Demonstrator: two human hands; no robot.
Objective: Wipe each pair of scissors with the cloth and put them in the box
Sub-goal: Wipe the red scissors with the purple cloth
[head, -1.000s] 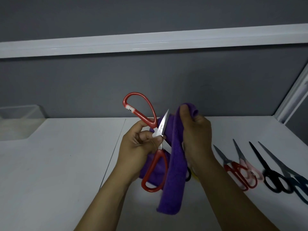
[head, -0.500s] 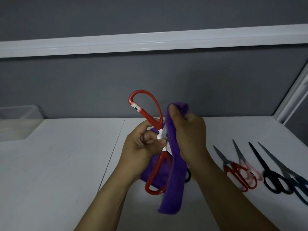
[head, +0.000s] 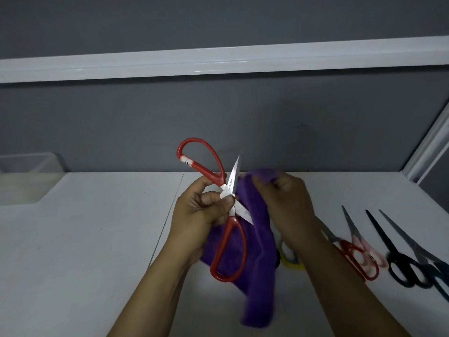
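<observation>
Scissors with red handles (head: 232,184), held up above the middle of the desk (head: 85,239). Spread into an X: one blade pointing up, the other slanting down to the right in front of the cloth (head: 257,251). One red loop high at the upper left, with a white label on its stem; the other hanging low, also in front of the cloth. Pinched at the crossing by the left hand (head: 199,210), thumb and fingers curled round the pivot.

Purple cloth bunched at its top in the right hand (head: 284,203), fingers curled round it, just right of the upright blade. Blurred there, so cannot tell whether touching that blade. Rest of the cloth hanging down behind the scissors, its lower end near the desk.

At the far left of the desk, a clear box (head: 26,181) against the grey wall (head: 243,117), well apart from both hands. Contents too dim to make out.

On the right, flat on the desk in a row, tips pointing away: small red pair (head: 346,248), pink pair (head: 352,227) overlapping it, black pair (head: 388,244), dark blue pair (head: 408,239) partly cut off by the edge of view. Yellow-handled pair (head: 291,262) mostly hidden under the right wrist and the cloth.

Above, running across the wall, a white shelf (head: 218,62).
</observation>
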